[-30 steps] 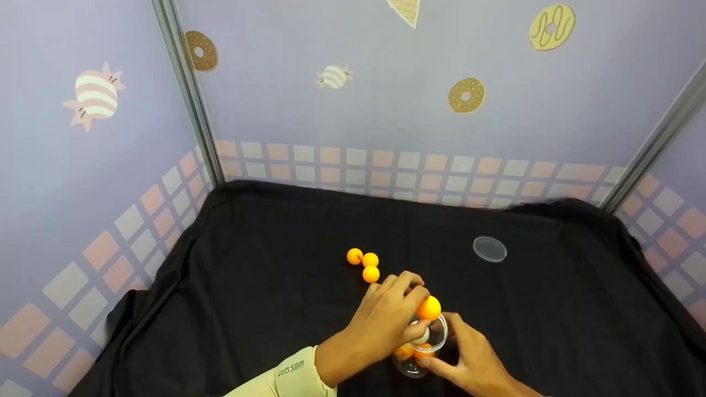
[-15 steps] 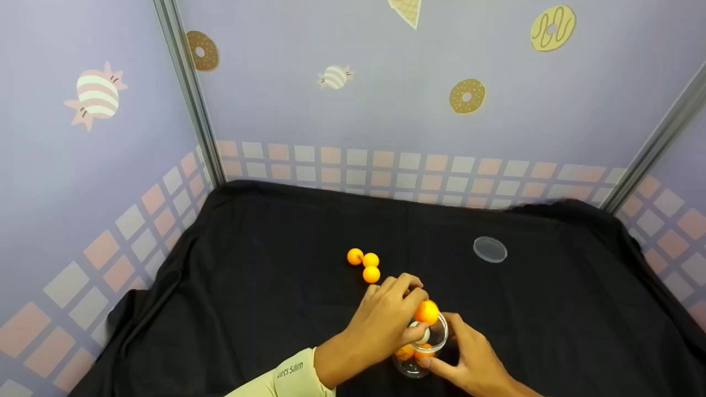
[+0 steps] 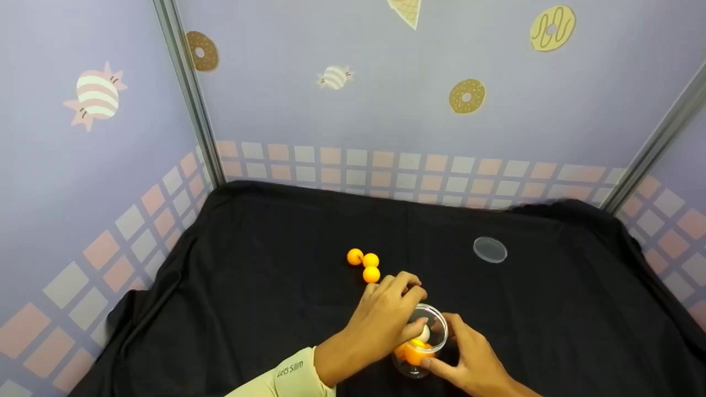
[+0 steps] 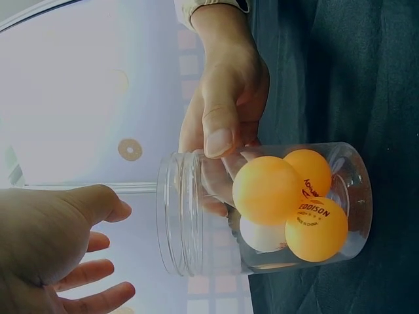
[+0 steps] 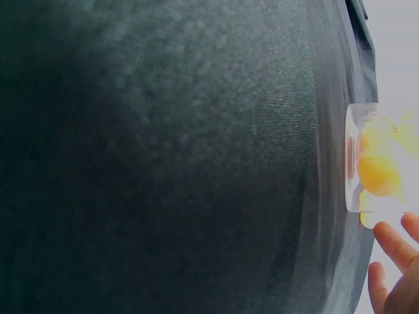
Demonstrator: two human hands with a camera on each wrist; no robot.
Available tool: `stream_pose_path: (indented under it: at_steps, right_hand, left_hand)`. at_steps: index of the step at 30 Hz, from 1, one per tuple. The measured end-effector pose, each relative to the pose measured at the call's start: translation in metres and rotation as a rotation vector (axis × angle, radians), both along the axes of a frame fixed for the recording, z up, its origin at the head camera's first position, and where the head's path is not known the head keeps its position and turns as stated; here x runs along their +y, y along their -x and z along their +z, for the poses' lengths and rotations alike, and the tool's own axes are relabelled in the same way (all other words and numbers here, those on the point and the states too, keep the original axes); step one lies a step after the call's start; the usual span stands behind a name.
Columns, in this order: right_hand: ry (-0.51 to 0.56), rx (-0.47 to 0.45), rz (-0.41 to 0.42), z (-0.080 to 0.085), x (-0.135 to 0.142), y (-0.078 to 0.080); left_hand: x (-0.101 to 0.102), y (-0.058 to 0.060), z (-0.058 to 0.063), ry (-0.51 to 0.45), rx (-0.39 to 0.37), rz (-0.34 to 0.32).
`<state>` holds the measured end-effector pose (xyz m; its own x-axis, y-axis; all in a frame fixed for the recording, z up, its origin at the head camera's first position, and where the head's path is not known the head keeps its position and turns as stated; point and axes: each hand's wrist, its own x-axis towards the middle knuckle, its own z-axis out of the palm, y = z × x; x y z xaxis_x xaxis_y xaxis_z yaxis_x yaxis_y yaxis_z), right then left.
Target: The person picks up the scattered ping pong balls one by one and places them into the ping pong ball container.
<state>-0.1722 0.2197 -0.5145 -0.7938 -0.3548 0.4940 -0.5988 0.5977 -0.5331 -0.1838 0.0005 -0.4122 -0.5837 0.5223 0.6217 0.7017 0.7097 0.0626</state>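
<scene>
A clear plastic jar (image 4: 180, 216) stands upright on the black cloth, its mouth uncovered. Orange table tennis balls (image 4: 316, 229) and a white one (image 4: 262, 234) are inside; printed lettering shows on some. My right hand (image 3: 477, 355) grips the jar from the right, thumb and fingers around its side near the rim. Over the mouth, on the left, is my left hand (image 3: 383, 314), its fingers spread and loosely bent with nothing between them, as the left wrist view shows.
Three more orange balls (image 3: 371, 274) lie together on the black cloth (image 3: 276, 309) beyond my left hand. A round clear lid (image 3: 490, 250) lies flat farther back on the right. Patterned lilac wall panels (image 3: 353, 110) border the table at the back and sides.
The orange ball that my left hand pinched above the rim has been let go and is now in the jar. The left fingers have parted; the right hand and jar stay put.
</scene>
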Motion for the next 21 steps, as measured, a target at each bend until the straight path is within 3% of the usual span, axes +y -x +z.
stream_pose_path:
  at_steps: [7,13,21]
  right_hand:
    - [0.008,0.023,0.01,-0.001,0.001,0.001]
    - [0.015,0.04,0.025,-0.002,0.0,0.001]
    - [0.0,0.055,-0.007,-0.003,0.0,0.001]
  left_hand:
    - [0.002,0.004,0.001,-0.004,0.003,0.001]
    - [0.001,0.011,0.0,-0.013,0.002,0.039]
    - [-0.004,0.028,-0.004,-0.062,-0.004,0.103]
